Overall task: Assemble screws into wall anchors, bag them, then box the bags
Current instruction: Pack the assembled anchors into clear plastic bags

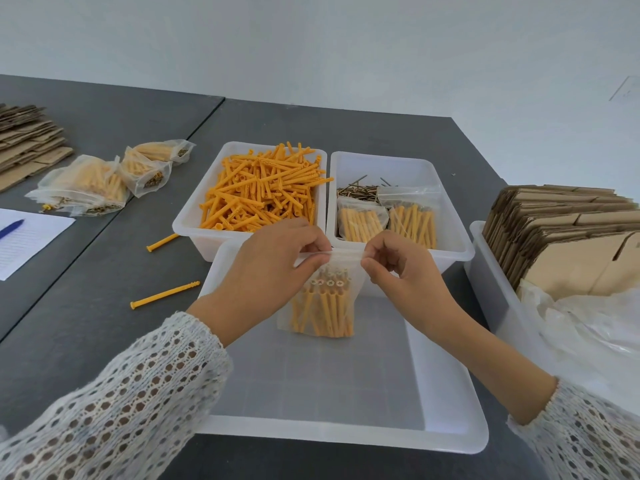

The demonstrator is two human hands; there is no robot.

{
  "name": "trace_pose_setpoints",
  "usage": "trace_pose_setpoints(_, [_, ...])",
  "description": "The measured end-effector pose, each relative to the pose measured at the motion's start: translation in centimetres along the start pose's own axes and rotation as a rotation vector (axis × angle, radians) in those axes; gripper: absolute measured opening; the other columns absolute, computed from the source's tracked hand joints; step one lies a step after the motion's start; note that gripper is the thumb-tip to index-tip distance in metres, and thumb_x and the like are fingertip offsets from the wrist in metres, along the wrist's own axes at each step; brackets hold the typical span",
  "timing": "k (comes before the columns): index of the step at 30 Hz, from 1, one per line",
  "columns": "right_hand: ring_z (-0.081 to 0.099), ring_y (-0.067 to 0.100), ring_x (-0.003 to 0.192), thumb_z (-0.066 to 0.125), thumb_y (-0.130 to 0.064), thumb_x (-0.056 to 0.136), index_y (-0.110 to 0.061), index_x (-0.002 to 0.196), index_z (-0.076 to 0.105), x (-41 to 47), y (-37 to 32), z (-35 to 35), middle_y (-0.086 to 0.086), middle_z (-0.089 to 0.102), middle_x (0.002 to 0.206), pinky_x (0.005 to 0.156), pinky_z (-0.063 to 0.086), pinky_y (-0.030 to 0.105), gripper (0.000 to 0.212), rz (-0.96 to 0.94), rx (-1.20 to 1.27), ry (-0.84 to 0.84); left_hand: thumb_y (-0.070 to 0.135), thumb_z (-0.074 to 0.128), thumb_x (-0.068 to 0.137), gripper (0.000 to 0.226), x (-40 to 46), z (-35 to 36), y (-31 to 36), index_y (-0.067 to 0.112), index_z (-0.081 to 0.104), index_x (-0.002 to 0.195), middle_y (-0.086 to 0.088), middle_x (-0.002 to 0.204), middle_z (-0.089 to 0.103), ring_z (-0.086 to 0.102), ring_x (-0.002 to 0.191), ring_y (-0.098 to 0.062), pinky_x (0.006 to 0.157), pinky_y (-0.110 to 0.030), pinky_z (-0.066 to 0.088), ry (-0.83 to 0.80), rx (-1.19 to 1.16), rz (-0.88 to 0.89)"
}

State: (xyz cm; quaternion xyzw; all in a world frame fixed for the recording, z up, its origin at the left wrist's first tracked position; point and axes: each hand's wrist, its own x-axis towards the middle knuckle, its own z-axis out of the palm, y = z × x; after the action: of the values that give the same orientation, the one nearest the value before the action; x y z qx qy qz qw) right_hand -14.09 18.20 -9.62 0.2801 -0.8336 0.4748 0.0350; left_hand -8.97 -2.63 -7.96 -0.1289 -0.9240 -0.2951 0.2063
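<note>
Zip bag (323,306) of orange anchors with screws in them, hanging upright over the empty clear tray (446,375). Pinched at the top strip by left hand (273,268) and right hand (398,268), one at each corner, thumbs and forefingers closed on the seal. Sealing step, by the look of it; next, probably pressing along the strip until shut, then setting aside. Beyond: bin of loose anchors (256,199), bin of screws (356,192) with two filled bags, more finished bags (104,181) far left, flat cartons (561,237) at right, boxing not yet begun.
</note>
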Motion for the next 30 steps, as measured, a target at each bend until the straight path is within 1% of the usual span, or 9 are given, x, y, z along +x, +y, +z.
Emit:
trace_pose_setpoints(3, [0.057,0.009,0.082,0.064,-0.008,0.09,-0.019,0.088,0.061,0.0,0.0,0.1,-0.012,0.061,0.084,0.07,0.049,0.016,0.012,-0.014,-0.031,0.022,0.022,0.068,0.092,0.002,0.2,0.1,-0.1,0.022,0.069,0.09,0.014,0.085,0.057,0.052,0.085,-0.004,0.077,-0.035,0.048,-0.027,-0.002,0.007])
trace_pose_setpoints(6, [0.054,0.006,0.086,0.066,-0.011,0.09,-0.021,0.091,0.061,0.2,-0.5,0.4,-0.015,0.059,0.089,0.074,0.041,0.009,0.011,-0.078,-0.107,0.013,0.021,0.068,0.092,0.001,0.3,0.2,-0.2,0.021,0.069,0.091,0.013,0.084,0.057,0.051,0.085,-0.007,0.077,-0.035,0.047,-0.039,0.006,0.029])
trace_pose_setpoints(7, [0.053,0.006,0.086,0.066,-0.011,0.089,-0.021,0.091,0.061,0.3,-0.7,0.7,-0.015,0.058,0.088,0.076,0.039,0.01,0.011,-0.111,-0.138,0.009,0.02,0.069,0.091,0.0,0.3,0.2,-0.1,0.02,0.069,0.091,0.012,0.084,0.058,0.052,0.085,-0.008,0.077,-0.036,0.047,-0.039,0.008,0.038])
trace_pose_setpoints(9, [0.05,0.007,0.086,0.067,-0.011,0.088,-0.02,0.089,0.06,0.5,-1.1,1.2,-0.014,0.056,0.086,0.08,0.041,0.019,0.012,-0.17,-0.195,0.016,0.018,0.07,0.09,0.001,0.4,0.2,0.0,0.019,0.069,0.091,0.009,0.085,0.06,0.053,0.085,-0.011,0.077,-0.037,0.048,-0.042,-0.001,0.046])
trace_pose_setpoints(11, [0.05,0.012,0.087,0.066,-0.009,0.088,-0.017,0.087,0.061,0.7,-1.5,1.7,-0.011,0.056,0.086,0.08,0.044,0.029,0.009,-0.195,-0.229,0.038,0.017,0.07,0.09,0.002,0.4,0.2,0.0,0.018,0.069,0.09,0.008,0.085,0.061,0.053,0.085,-0.012,0.077,-0.037,0.048,-0.046,-0.012,0.043])
trace_pose_setpoints(14, [0.052,0.015,0.087,0.066,-0.009,0.088,-0.012,0.088,0.064,0.8,-1.8,1.9,-0.006,0.059,0.087,0.08,0.046,0.035,0.004,-0.201,-0.271,0.05,0.018,0.069,0.09,0.002,0.4,0.1,-0.2,0.019,0.069,0.09,0.008,0.085,0.06,0.052,0.085,-0.011,0.076,-0.037,0.047,-0.05,-0.006,0.04])
trace_pose_setpoints(21, [0.05,0.016,0.085,0.066,-0.01,0.088,-0.008,0.087,0.064,1.0,-2.3,2.5,0.0,0.06,0.086,0.078,0.044,0.035,0.003,-0.277,-0.391,0.07,0.017,0.069,0.089,0.003,0.3,0.2,-0.3,0.02,0.068,0.09,0.01,0.083,0.059,0.05,0.083,-0.01,0.074,-0.031,0.044,-0.045,-0.013,0.052])
trace_pose_setpoints(26, [0.056,0.024,0.08,0.069,-0.008,0.084,-0.006,0.083,0.064,0.9,-2.4,2.8,0.005,0.062,0.082,0.072,0.043,0.034,0.006,-0.359,-0.512,0.129,0.012,0.071,0.086,0.005,0.2,0.4,-0.3,0.016,0.069,0.086,0.004,0.08,0.06,0.052,0.081,-0.013,0.072,-0.033,0.043,-0.021,-0.042,0.045])
trace_pose_setpoints(30, [0.057,0.024,0.077,0.07,-0.007,0.083,-0.006,0.081,0.064,0.9,-2.4,2.9,0.006,0.062,0.08,0.068,0.042,0.033,0.007,-0.397,-0.574,0.151,0.012,0.071,0.086,0.004,0.2,0.5,-0.4,0.016,0.069,0.086,0.003,0.08,0.06,0.05,0.081,-0.013,0.072,-0.033,0.044,-0.022,-0.052,0.042])
